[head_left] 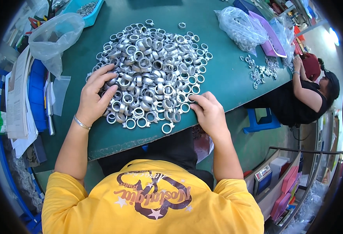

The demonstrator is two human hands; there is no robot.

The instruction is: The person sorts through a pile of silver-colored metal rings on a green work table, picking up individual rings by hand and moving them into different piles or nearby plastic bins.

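Note:
A big heap of silver metal rings (156,66), each with a small lug, lies on the green table before me. My left hand (95,93) rests at the heap's left edge, its thumb and fingers apart, the fingertips touching rings; nothing is gripped in it. On the heap's right edge, my right hand (210,115) has its fingers curled, with thumb and forefinger at a metal ring (191,97). A single ring (167,128) lies at the near edge of the heap, and another ring (182,25) lies apart at the far side.
On the green table (140,143), a clear bag of rings (243,33) and a purple bin (272,41) stand far right, beside scattered small parts (259,74). A turquoise tray (91,15), plastic bag (56,37) and papers (21,91) are left. A co-worker (312,93) sits right.

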